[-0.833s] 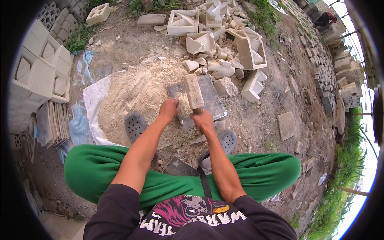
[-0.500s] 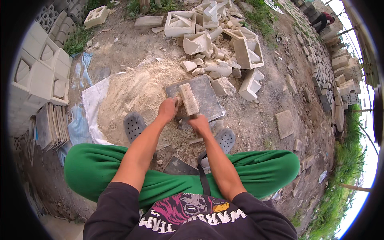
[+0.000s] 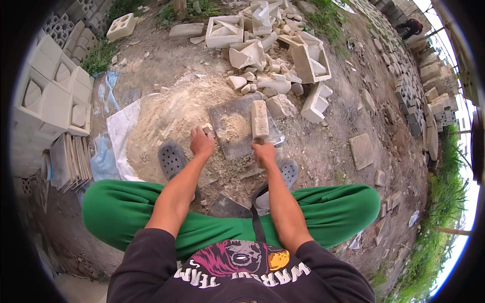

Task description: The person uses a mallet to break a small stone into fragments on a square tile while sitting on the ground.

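Observation:
My right hand (image 3: 264,153) grips the handle of a mallet (image 3: 259,119), whose long, blocky head is coated in pale dust. The mallet is over the right part of a dark flat slab (image 3: 230,151) lying on the ground before me. A small mound of crushed pale grit (image 3: 234,127) lies on the slab, left of the mallet head. Just off the slab's left edge, my left hand (image 3: 202,143) is closed around a small chunk of broken block (image 3: 207,128); the fingers partly cover it. Beside that hand spreads a wide heap of pale powder (image 3: 169,113).
Broken pale blocks (image 3: 275,70) are piled beyond the slab. White sheeting (image 3: 121,136) edges the powder heap. Stacked blocks (image 3: 48,86) and leaning thin boards (image 3: 70,161) stand at left. My grey clogs (image 3: 172,157) flank the work area. Another person (image 3: 410,28) bends far off at right.
The mallet and right hand have shifted right, uncovering the crushed grit on the slab. My left hand has drawn back leftward from the slab, and a chunk now shows at its fingers.

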Tool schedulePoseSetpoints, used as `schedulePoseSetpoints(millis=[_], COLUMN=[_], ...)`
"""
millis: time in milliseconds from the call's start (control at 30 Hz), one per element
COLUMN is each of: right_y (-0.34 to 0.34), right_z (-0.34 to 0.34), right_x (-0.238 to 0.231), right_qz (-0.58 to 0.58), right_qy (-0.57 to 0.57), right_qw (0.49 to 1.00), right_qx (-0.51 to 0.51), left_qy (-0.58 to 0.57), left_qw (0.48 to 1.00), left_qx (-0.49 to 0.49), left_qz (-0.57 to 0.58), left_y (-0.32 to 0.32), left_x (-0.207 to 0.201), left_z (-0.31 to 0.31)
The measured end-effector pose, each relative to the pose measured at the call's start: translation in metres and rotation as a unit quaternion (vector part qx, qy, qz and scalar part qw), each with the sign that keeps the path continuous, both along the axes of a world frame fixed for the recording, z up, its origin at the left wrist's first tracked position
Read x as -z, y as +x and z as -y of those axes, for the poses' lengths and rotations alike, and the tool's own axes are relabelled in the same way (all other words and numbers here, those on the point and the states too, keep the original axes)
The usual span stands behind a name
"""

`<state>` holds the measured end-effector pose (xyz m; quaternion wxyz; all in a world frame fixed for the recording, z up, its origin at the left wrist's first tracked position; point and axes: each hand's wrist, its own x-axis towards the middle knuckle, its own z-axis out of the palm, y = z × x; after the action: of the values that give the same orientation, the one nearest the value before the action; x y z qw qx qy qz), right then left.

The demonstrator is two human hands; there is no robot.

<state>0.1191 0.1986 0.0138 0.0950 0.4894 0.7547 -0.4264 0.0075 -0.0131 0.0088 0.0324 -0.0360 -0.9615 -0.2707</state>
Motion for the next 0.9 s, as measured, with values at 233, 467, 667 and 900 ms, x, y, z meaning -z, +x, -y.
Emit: schedulePoseSetpoints(millis=[233, 467, 667, 900], right_y=[0.002, 0.0, 0.0, -0.017], right_z=[0.008, 0.007, 0.004, 0.036], right_x=[-0.012, -0.008, -0.012, -0.042], right_qz=[-0.059, -0.074, -0.04, -0.225], right_qy=[-0.069, -0.108, -0.061, -0.019], right_qw=[0.995, 0.99, 0.997, 0.973], right_qx=[0.028, 0.048, 0.023, -0.044], left_qy=[-0.049, -0.054, -0.016, -0.056], left_qw=[0.958, 0.953, 0.982, 0.99], left_qx=[0.275, 0.276, 0.19, 0.127], left_qz=[0.072, 0.11, 0.0, 0.026], left_y=[0.014, 0.009, -0.016, -0.018], left_x=[-0.014, 0.007, -0.032, 0.013], left_z=[-0.017, -0.042, -0.055, 0.003])
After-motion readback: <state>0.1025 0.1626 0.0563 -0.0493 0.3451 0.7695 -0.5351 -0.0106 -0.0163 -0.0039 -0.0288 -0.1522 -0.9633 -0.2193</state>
